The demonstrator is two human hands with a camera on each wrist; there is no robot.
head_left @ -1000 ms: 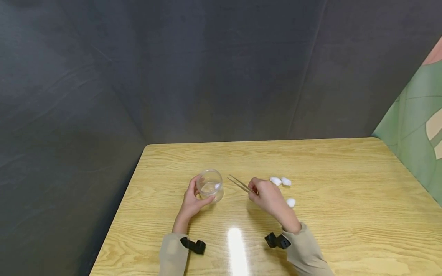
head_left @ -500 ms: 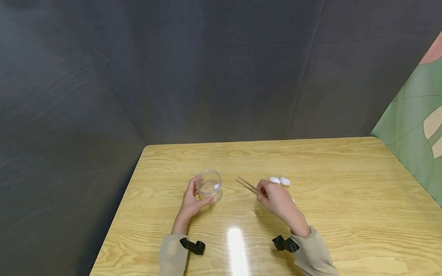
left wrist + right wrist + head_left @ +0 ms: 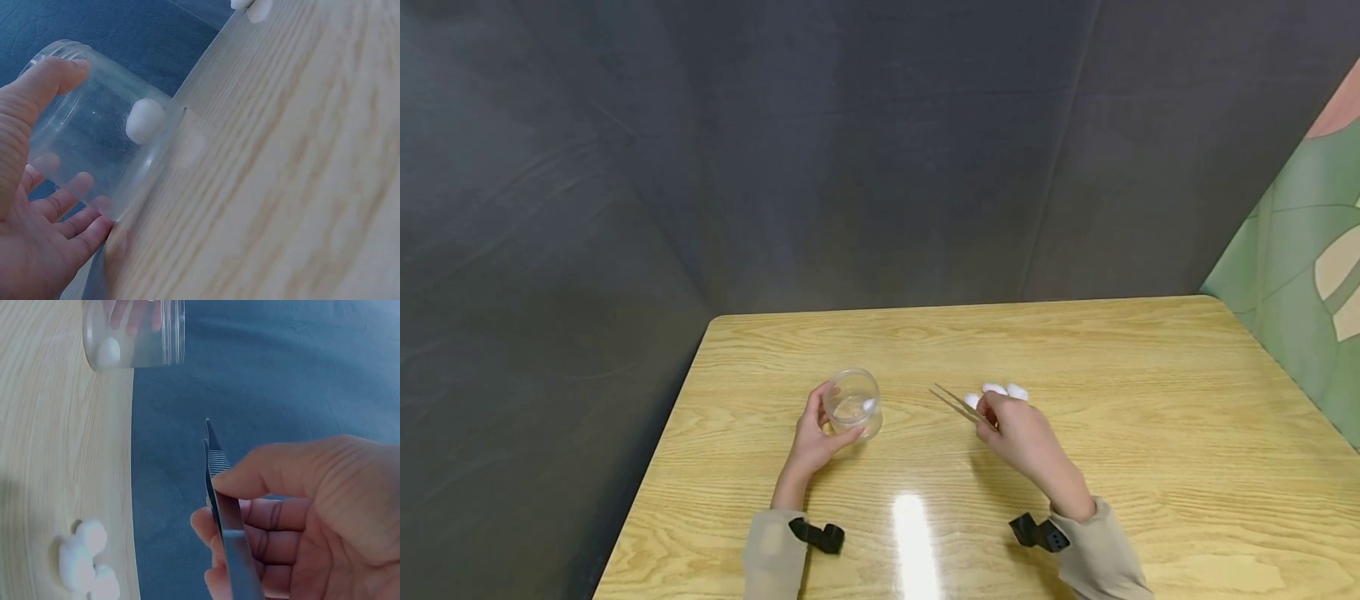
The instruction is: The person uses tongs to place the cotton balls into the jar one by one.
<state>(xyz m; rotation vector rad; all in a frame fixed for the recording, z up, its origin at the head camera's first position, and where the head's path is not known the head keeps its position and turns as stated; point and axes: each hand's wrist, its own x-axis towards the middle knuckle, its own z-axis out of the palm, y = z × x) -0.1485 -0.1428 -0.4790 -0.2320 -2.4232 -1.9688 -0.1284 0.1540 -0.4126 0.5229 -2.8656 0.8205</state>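
Dark backdrop (image 3: 880, 158), wooden table (image 3: 1150, 400), green panel (image 3: 1288, 242)

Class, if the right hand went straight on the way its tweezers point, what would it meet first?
The way looks free nearby: the tweezers in the right hand seem aimed just past the far side of the jar, though depth is unclear.

My right hand (image 3: 331, 494) pinches tweezers (image 3: 231, 519), tips (image 3: 208, 422) slightly apart; three white balls (image 3: 76, 564) cluster on the table (image 3: 37, 412), well apart from a clear jar (image 3: 140, 353) containing another ball (image 3: 109, 352).

Left hand (image 3: 814, 439) curved in a grip — right hand (image 3: 1021, 435) pinching
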